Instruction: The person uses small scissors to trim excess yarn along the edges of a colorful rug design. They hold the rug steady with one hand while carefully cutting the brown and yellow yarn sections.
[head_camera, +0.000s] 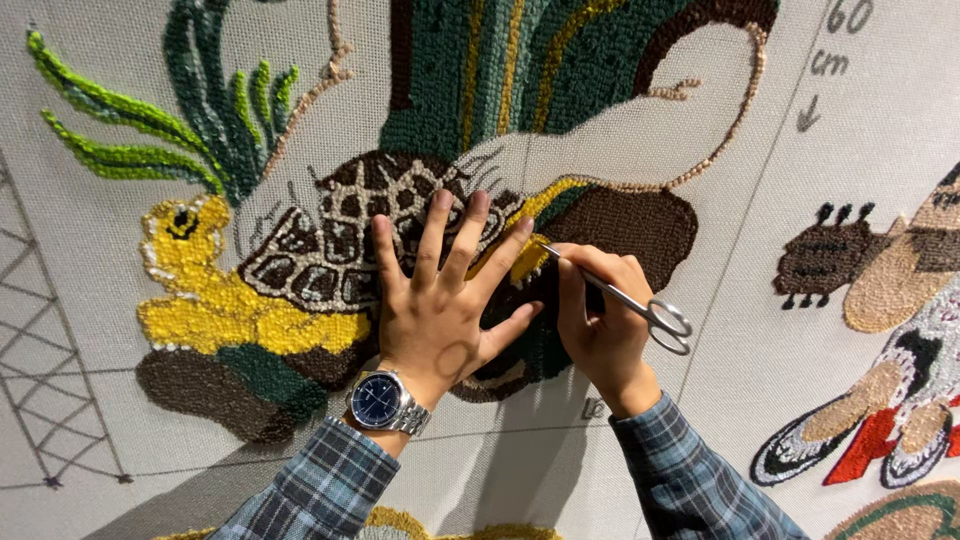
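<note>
Left hand (437, 305) flat and open, fingers spread, palm pressed on the tufted turtle design (330, 240) of the grey backing cloth (90, 330); yellow tufted patch (225, 310) just beyond its little-finger side, blue-dial wristwatch (385, 402) and plaid sleeve (315, 490) below the wrist. Right hand (598, 320), just beside the left thumb, closed around small metal scissors (625, 298); blade tip points toward the left fingertips at the yellow-brown pile, ring handles sticking out past the hand's outer side.

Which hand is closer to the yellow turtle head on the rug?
The left hand, pressed flat on the shell just right of the yellow turtle head. The right hand, holding scissors, lies farther right.
</note>
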